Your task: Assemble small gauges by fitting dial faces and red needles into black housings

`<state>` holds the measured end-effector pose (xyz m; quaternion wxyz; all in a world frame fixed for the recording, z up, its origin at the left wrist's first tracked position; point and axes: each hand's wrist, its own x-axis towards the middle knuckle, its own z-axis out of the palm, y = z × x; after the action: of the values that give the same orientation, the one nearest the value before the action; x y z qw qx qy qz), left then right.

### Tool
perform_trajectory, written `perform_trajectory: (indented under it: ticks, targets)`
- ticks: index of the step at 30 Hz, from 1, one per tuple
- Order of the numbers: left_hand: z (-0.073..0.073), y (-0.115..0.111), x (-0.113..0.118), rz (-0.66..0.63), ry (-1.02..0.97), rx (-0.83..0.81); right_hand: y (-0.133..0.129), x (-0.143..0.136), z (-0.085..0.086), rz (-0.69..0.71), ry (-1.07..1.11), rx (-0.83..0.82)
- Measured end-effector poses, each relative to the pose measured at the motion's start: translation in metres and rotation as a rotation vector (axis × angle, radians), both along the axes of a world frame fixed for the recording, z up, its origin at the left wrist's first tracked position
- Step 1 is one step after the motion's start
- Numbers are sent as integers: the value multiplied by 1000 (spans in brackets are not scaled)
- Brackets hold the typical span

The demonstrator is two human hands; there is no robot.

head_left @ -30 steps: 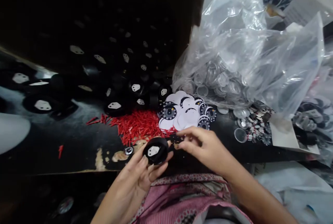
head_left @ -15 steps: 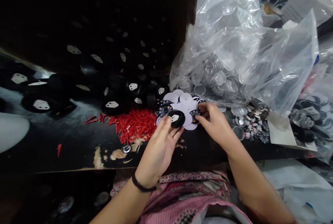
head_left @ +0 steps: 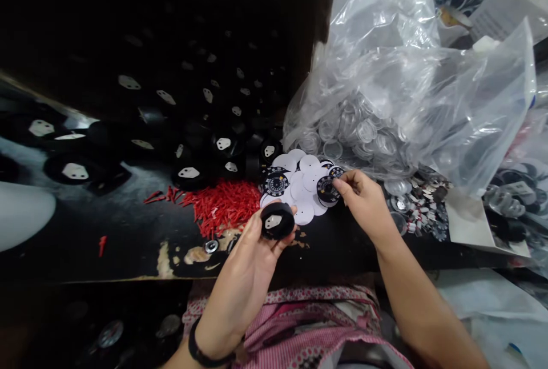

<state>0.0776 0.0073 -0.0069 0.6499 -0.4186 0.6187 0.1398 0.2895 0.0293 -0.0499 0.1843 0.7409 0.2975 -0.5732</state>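
A round black housing with a pale plate inside (head_left: pixel 274 221) is held in my left hand (head_left: pixel 252 260), fingers wrapped round its side, just in front of the pile of discs. My right hand (head_left: pixel 359 195) pinches a black printed dial disc (head_left: pixel 327 189) by its right edge, at the right side of the pile. White round discs (head_left: pixel 305 213) lie spread over one another between and beyond my hands. Another black dial disc (head_left: pixel 275 182) with white and yellow marks rests at the pile's left.
Red pointer-like pieces (head_left: pixel 225 206) are heaped left of the discs. Many similar black housings (head_left: pixel 188 173) stand behind them. A clear plastic bag (head_left: pixel 411 95) with clear round covers (head_left: pixel 363 132) is at back right. Small metal parts (head_left: pixel 422 206) lie beside a white box (head_left: pixel 466 220).
My left hand has drawn the black housing back toward me and left, off the discs. My right hand has moved slightly right, with the dial disc now pinched in its fingers.
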Motion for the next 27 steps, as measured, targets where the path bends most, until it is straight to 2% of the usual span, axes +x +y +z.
perform_trajectory:
  ticks: [4, 5, 7, 10, 12, 17, 21, 24, 27]
  targets:
    - [5, -2, -3, 57, 24, -39, 6, -10, 4, 84, 22, 151]
    - [5, -2, -3, 79, 21, -40, 7, -16, 7, 69, 39, 180]
    - [4, 0, -2, 131, 14, -39, 8, -31, 14, -63, 97, 126]
    - [1, 1, -3, 165, 55, -25, 8, -51, 24, -370, 227, -146]
    - [-2, 1, -6, 130, 93, -6, 9, -59, 29, -422, 289, -218]
    - [2, 3, -5, -10, 68, 39, 19, -73, 33, -190, 194, -29]
    - [10, 4, 1, -54, 39, 48, 23, -88, 34, -139, 201, 52]
    - [13, -2, -1, -160, 38, 80, 23, -90, 32, -90, 186, 28]
    - [12, -11, -6, -244, 22, 167, 23, -84, 31, -26, 218, -101]
